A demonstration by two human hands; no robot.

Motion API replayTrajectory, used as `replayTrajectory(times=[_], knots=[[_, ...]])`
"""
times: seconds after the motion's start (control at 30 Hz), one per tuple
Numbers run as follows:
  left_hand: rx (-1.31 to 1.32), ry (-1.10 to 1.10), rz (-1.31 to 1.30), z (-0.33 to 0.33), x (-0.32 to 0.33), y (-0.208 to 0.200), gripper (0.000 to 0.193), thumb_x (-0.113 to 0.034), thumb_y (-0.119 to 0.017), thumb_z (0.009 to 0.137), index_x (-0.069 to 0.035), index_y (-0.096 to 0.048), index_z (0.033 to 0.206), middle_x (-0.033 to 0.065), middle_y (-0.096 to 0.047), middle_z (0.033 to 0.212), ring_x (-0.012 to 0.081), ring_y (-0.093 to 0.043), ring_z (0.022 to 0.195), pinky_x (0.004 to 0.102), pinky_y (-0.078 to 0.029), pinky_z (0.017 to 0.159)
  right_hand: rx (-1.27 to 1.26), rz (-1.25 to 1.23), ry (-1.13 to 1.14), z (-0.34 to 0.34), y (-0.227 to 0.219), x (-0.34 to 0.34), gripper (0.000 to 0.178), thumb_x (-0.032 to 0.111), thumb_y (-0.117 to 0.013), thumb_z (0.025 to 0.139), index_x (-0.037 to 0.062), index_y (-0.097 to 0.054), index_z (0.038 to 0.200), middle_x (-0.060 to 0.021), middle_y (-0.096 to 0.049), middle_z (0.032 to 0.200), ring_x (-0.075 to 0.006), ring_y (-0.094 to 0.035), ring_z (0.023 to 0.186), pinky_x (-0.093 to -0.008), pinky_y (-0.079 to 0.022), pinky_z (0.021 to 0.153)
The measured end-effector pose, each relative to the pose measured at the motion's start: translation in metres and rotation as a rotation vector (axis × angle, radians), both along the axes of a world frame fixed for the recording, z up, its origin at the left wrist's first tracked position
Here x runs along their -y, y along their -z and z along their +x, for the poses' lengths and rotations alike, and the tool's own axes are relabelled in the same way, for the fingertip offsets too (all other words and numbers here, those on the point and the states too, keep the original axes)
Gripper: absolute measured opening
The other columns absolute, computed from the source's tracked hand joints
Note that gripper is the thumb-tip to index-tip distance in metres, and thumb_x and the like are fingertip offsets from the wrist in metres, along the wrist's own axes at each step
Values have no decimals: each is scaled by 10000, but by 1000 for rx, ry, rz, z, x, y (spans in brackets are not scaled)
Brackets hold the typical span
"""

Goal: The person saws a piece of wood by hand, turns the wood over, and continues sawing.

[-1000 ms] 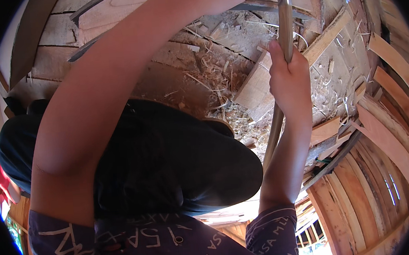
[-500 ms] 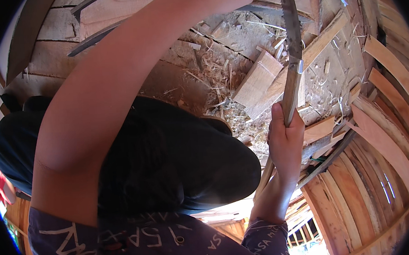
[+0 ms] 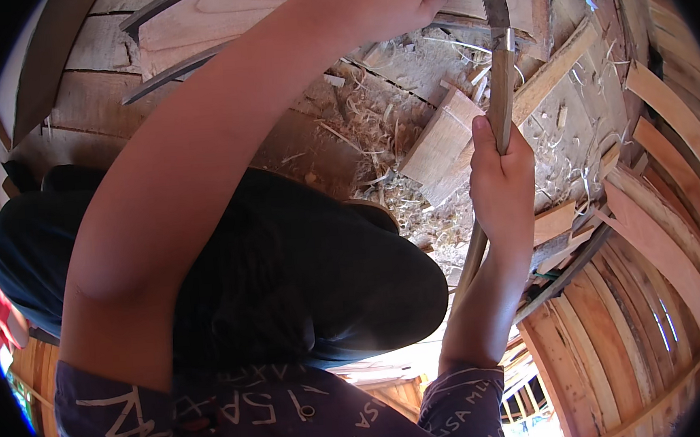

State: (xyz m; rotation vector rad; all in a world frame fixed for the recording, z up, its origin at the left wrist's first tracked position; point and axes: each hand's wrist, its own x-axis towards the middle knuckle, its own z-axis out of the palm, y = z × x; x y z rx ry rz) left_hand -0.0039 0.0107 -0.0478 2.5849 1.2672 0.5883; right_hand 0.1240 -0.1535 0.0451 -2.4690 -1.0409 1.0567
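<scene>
My right hand point(image 3: 503, 179) is closed around the wooden handle of a handsaw point(image 3: 502, 70). The saw points away from me, and its toothed blade point(image 3: 494, 1) runs out past the upper edge of the view. At the top, my left hand point(image 3: 379, 1) rests on a pale wooden plank point(image 3: 207, 25), holding it beside the blade. Its thumb sticks out toward the blade; the other fingers are cut off or hidden. Where the saw's teeth meet the wood cannot be made out.
Shavings point(image 3: 377, 147) litter the boards around a short wood block point(image 3: 446, 135). A long strip point(image 3: 555, 70) slants right of the saw. Planks point(image 3: 660, 237) lean along the right side. My bent knee point(image 3: 387, 281) is left of my right forearm.
My right hand has pushed the saw forward and slightly right, so more of the blade is out of view. My left hand has shifted a little nearer, its thumb showing more.
</scene>
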Motion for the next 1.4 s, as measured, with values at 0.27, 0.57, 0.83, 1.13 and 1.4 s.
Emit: replayTrajectory(times=[0.27,0.57,0.83,1.13,1.4], knots=[[-64,-13,-177,4,-10,-9,556,-433,-559,905,23,-567,1222,226,-620,1160,348,-586,1130,492,-406,999,3,-69,84,-15,-10,19,300,254,-501,1017,-22,-566,920,-59,-452,615,-144,-416,567,-341,-363,549],[-17,-62,-44,-3,-10,2,558,-433,-526,927,19,-546,1252,228,-608,1214,351,-567,1168,508,-386,1021,-64,-160,129,-13,-32,51,296,256,-515,1011,-21,-569,923,-68,-477,631,-132,-427,579,-339,-360,544],[-97,-61,-159,8,-5,-17,544,-407,-535,924,16,-529,1265,222,-603,1227,345,-570,1166,520,-380,1021,-14,-44,62,10,12,-9,308,312,-537,1003,67,-544,816,38,-419,539,-53,-399,437,-252,-318,419],[-59,14,-101,5,-5,-6,532,-406,-562,907,19,-550,1227,227,-613,1197,345,-583,1140,503,-397,1004,25,-80,7,-2,-11,5,302,277,-517,1006,-10,-576,931,-42,-448,616,-128,-414,577,-332,-364,566],[-38,31,-222,11,-7,-20,550,-431,-541,917,19,-550,1234,227,-605,1233,349,-568,1171,488,-391,1022,10,-119,79,-11,-29,55,297,265,-513,1016,-12,-559,916,-70,-457,620,-144,-431,577,-341,-369,548]])
